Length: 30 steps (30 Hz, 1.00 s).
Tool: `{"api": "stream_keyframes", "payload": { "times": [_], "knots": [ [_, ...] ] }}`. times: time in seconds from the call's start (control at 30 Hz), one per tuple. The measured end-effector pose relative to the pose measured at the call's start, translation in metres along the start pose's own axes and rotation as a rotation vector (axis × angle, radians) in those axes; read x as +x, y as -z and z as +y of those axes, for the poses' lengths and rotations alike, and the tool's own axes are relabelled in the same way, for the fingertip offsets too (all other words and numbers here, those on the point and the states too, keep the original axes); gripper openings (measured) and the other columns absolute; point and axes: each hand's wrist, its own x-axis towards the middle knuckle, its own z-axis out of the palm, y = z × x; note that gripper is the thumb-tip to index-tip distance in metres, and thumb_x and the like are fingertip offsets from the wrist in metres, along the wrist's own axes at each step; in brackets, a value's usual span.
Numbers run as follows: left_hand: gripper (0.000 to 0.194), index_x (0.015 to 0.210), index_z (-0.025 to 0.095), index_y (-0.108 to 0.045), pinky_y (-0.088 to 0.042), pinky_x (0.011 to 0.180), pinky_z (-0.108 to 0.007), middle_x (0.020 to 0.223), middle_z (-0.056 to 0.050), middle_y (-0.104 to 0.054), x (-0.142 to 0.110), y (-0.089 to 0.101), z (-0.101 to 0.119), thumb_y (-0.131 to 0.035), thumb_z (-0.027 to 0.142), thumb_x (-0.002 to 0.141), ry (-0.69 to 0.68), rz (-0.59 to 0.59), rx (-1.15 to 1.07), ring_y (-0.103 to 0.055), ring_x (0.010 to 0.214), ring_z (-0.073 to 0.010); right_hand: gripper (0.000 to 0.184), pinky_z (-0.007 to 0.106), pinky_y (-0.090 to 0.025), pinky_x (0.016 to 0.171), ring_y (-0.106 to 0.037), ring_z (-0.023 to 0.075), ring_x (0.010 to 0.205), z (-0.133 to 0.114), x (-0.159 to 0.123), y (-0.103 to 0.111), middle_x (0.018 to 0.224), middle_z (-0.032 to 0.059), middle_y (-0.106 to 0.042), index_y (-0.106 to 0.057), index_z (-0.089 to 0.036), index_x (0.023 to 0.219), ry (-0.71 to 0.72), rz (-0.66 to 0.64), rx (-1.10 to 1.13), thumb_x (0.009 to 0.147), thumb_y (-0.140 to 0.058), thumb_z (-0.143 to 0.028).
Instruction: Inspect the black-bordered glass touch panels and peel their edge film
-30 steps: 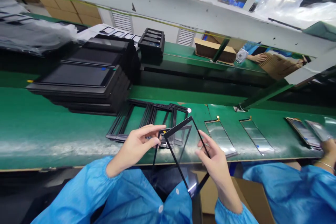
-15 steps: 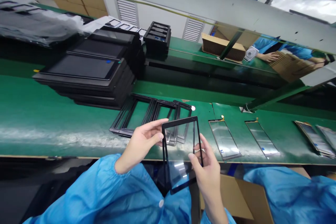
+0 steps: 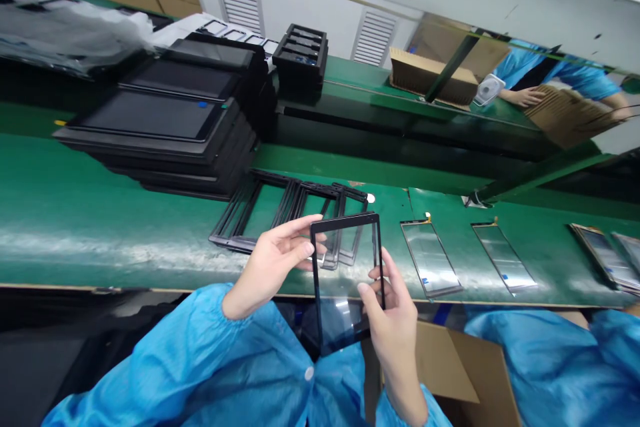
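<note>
A black-bordered glass touch panel (image 3: pixel 345 267) stands nearly upright in front of me, held between both hands above the near edge of the green conveyor belt (image 3: pixel 100 227). My left hand (image 3: pixel 273 267) pinches its upper left edge with thumb and fingers. My right hand (image 3: pixel 393 313) grips its right edge lower down. Just behind the panel several black frames (image 3: pixel 280 210) lie overlapping on the belt.
Stacks of black trays (image 3: pixel 165 127) with dark screens fill the belt's left. Two glass panels (image 3: pixel 430 257) (image 3: pixel 503 257) lie flat on the right, more at the far right (image 3: pixel 600 253). A co-worker's blue sleeve (image 3: pixel 550 360) is at lower right. A cardboard box (image 3: pixel 450 373) sits below my right hand.
The panel turned from a tilted, diagonal position to nearly upright and square to me. My right hand shifted along its right edge; my left hand kept its pinch at the top left.
</note>
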Motion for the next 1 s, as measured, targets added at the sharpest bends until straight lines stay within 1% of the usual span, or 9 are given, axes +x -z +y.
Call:
{"api": "stream_keyframes", "payload": {
  "times": [0.2,0.4,0.63,0.83,1.0],
  "knots": [
    [0.053,0.136,0.025,-0.078,-0.068,0.064,-0.025,0.112,-0.012,-0.081,-0.0003,0.0,0.0,-0.092,0.032,0.086,-0.004,-0.009,0.006,-0.08,0.095,-0.0255,0.07,0.028,-0.057,0.067,-0.058,0.0158,0.074,-0.0008,-0.0003,0.0025,0.104,0.0043,-0.065,-0.061,-0.027,0.155,0.006,-0.004,-0.04,0.089,-0.081,-0.042],
    [0.057,0.138,0.023,-0.077,-0.067,0.063,-0.023,0.113,-0.014,-0.083,0.0012,-0.0019,0.0001,-0.093,0.033,0.084,0.003,0.007,0.028,-0.082,0.096,-0.0276,0.072,0.027,-0.055,0.063,-0.059,0.0164,0.075,-0.0039,-0.0002,0.005,0.105,0.005,-0.066,-0.06,-0.029,0.155,-0.011,-0.013,-0.038,0.088,-0.081,-0.043],
    [0.059,0.14,0.021,-0.075,-0.067,0.064,-0.025,0.117,-0.016,-0.083,0.0011,-0.0036,0.0001,-0.091,0.035,0.085,0.0,0.018,0.035,-0.082,0.101,-0.0305,0.067,0.029,-0.056,0.064,-0.057,0.016,0.073,-0.0052,0.0004,0.0037,0.105,0.0054,-0.063,-0.062,-0.028,0.154,0.039,-0.012,-0.089,0.091,-0.079,-0.043],
    [0.058,0.139,0.023,-0.076,-0.068,0.064,-0.026,0.117,-0.015,-0.083,0.0021,-0.0015,-0.0017,-0.092,0.034,0.084,0.007,0.014,0.025,-0.081,0.1,-0.0295,0.067,0.028,-0.057,0.066,-0.058,0.0157,0.075,-0.0044,0.0003,0.0047,0.106,0.0049,-0.063,-0.061,-0.028,0.155,0.036,-0.018,-0.099,0.091,-0.078,-0.041],
    [0.056,0.138,0.022,-0.076,-0.067,0.063,-0.024,0.116,-0.015,-0.083,0.0022,-0.001,-0.002,-0.091,0.033,0.085,0.008,0.015,0.025,-0.081,0.099,-0.0284,0.067,0.028,-0.057,0.067,-0.059,0.0154,0.075,-0.0052,0.0007,0.0062,0.107,0.0045,-0.065,-0.061,-0.03,0.154,0.034,-0.011,-0.117,0.09,-0.078,-0.041]
  ]
}}
